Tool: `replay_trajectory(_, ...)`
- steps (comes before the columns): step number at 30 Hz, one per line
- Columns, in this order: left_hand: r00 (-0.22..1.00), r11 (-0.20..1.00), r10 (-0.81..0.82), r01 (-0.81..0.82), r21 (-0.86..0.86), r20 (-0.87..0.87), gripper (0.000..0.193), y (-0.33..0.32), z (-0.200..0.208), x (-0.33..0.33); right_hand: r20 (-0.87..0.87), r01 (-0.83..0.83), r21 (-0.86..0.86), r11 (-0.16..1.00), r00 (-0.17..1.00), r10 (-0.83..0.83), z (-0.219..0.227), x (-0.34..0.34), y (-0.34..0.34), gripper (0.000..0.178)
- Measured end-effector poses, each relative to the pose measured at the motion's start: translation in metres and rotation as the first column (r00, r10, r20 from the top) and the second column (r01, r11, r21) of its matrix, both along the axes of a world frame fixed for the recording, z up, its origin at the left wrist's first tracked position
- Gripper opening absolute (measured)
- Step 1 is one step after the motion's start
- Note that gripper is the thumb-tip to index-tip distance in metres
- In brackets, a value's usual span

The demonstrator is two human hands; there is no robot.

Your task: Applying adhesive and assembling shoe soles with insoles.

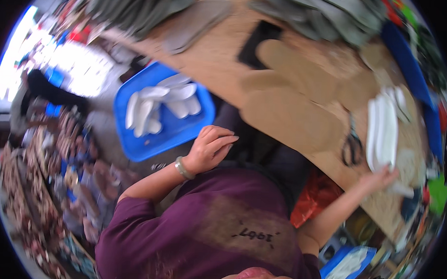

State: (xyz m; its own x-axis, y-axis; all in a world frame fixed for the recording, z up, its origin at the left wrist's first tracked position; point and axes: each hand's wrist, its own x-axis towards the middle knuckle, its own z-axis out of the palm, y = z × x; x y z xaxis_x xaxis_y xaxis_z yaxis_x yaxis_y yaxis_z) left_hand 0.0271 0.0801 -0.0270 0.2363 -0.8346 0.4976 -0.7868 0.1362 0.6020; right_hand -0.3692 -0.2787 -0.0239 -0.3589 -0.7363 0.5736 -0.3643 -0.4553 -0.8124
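My right hand reaches across the bench to the near end of several long white sole-shaped pieces. Its fingers are closed on that end, somewhat blurred. A pair of dark-handled scissors lies just left of these pieces. My left hand, with a pale bangle at its wrist, hovers in front of my body, beside a blue tray. Its fingers are loosely bent and slightly apart, with nothing visible in them. Several white sole-shaped pieces lie in the tray.
Brown sole-shaped sheets cover the middle of the wooden bench, beside a flat black rectangular object. Grey sole-shaped sheets are piled at the back. Crowded racks stand at left. A red bag hangs below the bench edge.
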Motion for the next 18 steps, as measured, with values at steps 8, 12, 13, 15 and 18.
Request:
replay_trajectory(8, 0.565, 0.588, 0.796, -0.639, 0.495, -0.217, 0.028, 0.119, -0.229, 0.098, -0.666, -0.334, -0.167, 0.928, 0.732, 0.144, 0.038, 0.155, 0.087, 0.038)
replay_trajectory(12, -0.047, 0.284, 0.906, -0.671, 0.685, -0.422, 0.037, 0.118, -0.335, 0.203, -0.787, -0.522, 0.052, 0.851, 0.504, 0.357, 0.020, 0.192, 0.122, 0.028)
replay_trajectory(13, -0.187, 0.307, 0.840, -0.610, 0.731, -0.509, 0.043, 0.152, -0.359, 0.247, -0.775, -0.534, 0.059, 0.844, 0.508, 0.376, 0.020, 0.201, 0.121, 0.028)
replay_trajectory(15, -0.505, 0.368, 0.604, -0.509, 0.778, -0.617, 0.055, 0.126, -0.384, 0.286, -0.729, -0.479, 0.109, 0.871, 0.557, 0.398, 0.027, 0.191, 0.130, 0.027)
replay_trajectory(18, -0.605, 0.433, 0.452, -0.494, 0.754, -0.656, 0.061, 0.129, -0.421, 0.334, -0.746, -0.372, 0.163, 0.914, 0.560, 0.361, 0.046, 0.194, 0.140, 0.026)
